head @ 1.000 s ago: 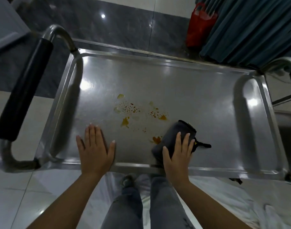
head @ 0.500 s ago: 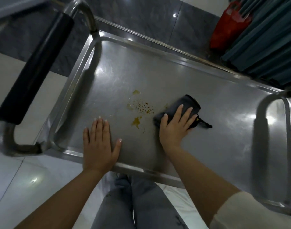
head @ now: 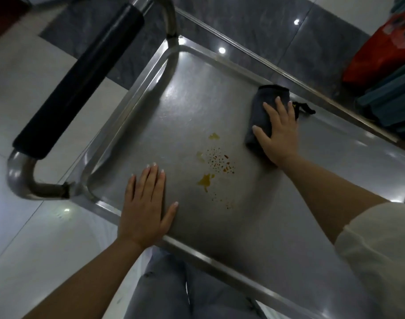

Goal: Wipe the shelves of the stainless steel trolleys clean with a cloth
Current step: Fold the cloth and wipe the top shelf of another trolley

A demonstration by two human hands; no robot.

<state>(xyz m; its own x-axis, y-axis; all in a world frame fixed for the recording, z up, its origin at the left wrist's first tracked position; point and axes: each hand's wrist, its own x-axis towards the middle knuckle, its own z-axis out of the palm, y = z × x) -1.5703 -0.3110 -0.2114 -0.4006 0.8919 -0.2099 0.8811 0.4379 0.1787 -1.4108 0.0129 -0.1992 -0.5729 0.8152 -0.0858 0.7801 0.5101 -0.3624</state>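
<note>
The stainless steel trolley's top shelf [head: 164,125] fills the view, tilted. Orange-yellow stains and specks [head: 214,163] lie near its middle. A folded dark grey cloth [head: 264,104] sits close to the far rim. My right hand [head: 278,134] presses flat on the cloth with straight fingers, covering its near part. My left hand [head: 146,208] rests flat on the shelf at the near rim, left of the stains, fingers straight and holding nothing.
The trolley's handle with a black grip [head: 81,81] curves along the left end. A red bag [head: 378,54] and dark teal fabric [head: 395,104] stand on the floor past the far rim. My legs in grey trousers [head: 171,291] are below the near rim.
My right hand has pushed the cloth from the near rim across the stains to the far rim, wiping away the right-hand spots. My left hand stayed flat in place.
</note>
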